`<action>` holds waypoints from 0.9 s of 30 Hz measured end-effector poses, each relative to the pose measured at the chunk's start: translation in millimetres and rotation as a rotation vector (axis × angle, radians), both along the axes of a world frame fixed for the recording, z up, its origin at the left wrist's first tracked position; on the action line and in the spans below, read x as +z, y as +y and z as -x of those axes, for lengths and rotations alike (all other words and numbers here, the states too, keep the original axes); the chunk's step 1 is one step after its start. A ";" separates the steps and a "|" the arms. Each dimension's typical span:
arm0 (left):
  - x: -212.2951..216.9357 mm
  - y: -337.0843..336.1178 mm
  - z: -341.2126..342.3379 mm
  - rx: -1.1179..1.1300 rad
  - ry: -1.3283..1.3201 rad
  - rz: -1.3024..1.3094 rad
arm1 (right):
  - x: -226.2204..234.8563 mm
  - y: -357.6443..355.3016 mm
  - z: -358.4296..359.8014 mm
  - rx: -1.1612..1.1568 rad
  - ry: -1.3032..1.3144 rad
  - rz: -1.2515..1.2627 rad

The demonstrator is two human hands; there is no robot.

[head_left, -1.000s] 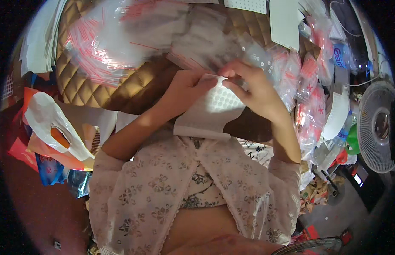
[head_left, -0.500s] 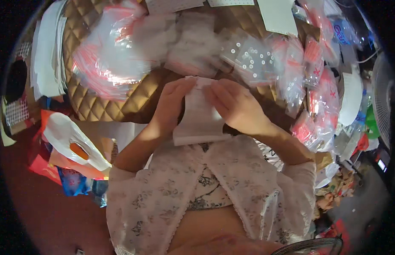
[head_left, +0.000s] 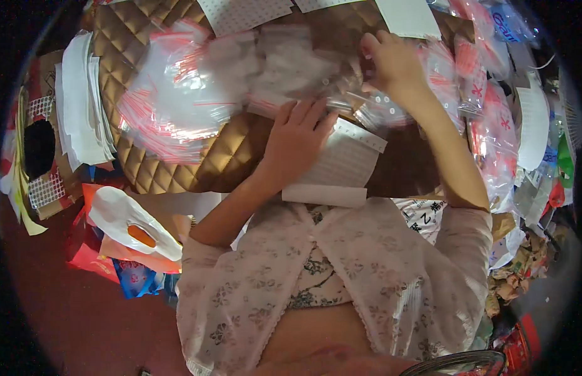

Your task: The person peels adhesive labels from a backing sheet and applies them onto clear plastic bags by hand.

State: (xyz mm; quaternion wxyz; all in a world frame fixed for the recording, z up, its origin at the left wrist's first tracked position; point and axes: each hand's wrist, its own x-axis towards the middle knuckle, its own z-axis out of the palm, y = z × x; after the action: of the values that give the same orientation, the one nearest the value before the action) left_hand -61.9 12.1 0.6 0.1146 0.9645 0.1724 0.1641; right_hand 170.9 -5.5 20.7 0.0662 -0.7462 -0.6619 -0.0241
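Note:
My left hand point(head_left: 297, 143) lies flat with its fingers stretched out, over the left side of a white paper sheet point(head_left: 347, 155). Small print covers the sheet, and its near end is folded or curled at the edge close to my body. Farther off to the right, my right hand point(head_left: 394, 67) has its fingers bent and apart, with no held thing visible between them. Just below its thumb are small clear bags point(head_left: 372, 108) with little white rings in them. My right hand partly hides that patch of bags.
A heap of clear zip bags point(head_left: 172, 106) with red edges lies on the brown quilted cover point(head_left: 147, 169). Stacked white papers point(head_left: 84, 106) stand at far left. Packed bags point(head_left: 491, 128) crowd the right side. A white-and-orange carrier bag point(head_left: 125, 219) is at lower left.
My right hand has left the paper and moved away and right, over the ringed bags. The left hand now rests flat on the paper, which has shifted right and turned.

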 end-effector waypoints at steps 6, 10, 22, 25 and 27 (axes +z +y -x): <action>-5.7 -5.7 1.9 -0.009 -0.025 0.036 | 1.4 10.8 43.4 0.364 0.792 0.150; 6.6 -4.7 13.0 0.085 -0.048 0.138 | 5.0 12.7 55.7 0.229 0.463 0.053; 1.5 -1.3 21.1 0.091 -0.127 0.120 | 13.5 16.4 49.8 0.131 0.088 0.043; -2.7 -2.3 19.2 0.078 -0.126 0.114 | 21.7 24.0 55.6 0.070 0.348 0.284; -2.2 -3.6 18.0 0.066 -0.139 0.115 | 17.6 23.4 59.2 0.018 0.620 0.452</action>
State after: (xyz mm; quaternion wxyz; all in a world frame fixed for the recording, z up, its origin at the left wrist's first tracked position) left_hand -79.8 8.5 -1.7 0.1762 0.9363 0.2048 0.2244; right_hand 111.7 17.9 38.3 0.0971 -0.7081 -0.6055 0.3500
